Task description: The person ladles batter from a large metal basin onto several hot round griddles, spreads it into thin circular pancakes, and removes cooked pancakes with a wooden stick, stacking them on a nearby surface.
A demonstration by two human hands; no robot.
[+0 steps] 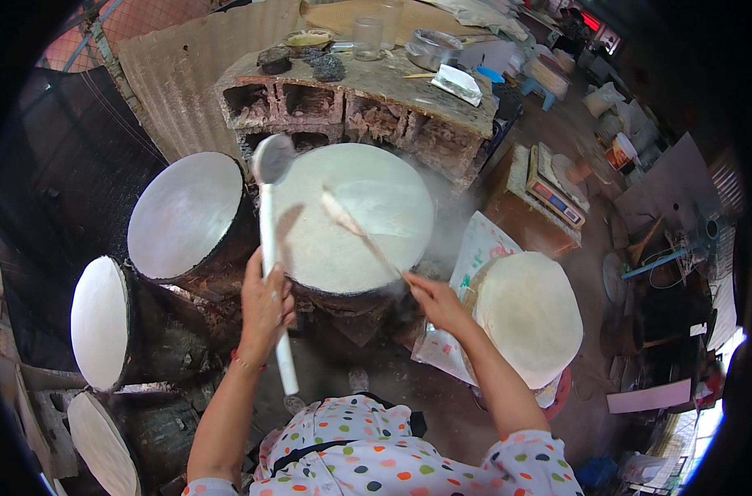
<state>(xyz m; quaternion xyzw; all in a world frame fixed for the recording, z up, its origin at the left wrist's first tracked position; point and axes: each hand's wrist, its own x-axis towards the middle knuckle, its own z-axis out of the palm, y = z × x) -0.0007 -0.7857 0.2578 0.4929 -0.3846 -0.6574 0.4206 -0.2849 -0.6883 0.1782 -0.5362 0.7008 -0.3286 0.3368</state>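
My left hand grips the long white handle of a ladle. The ladle's bowl is raised over the left rim of a large round griddle. A pale layer like thin batter covers the griddle, and steam drifts off its right side. Between the fingers of my right hand is a thin stick tool, its blurred, thicker end coated in white over the middle of the griddle; whether it touches the surface I cannot tell. Right of that hand lies a stack of thin round flatbreads on printed plastic sheeting.
More round griddles with pale tops stand at left: one, a second, a third. Behind is a concrete-block ledge with a metal pot and clear jar. A scale sits on a box at right.
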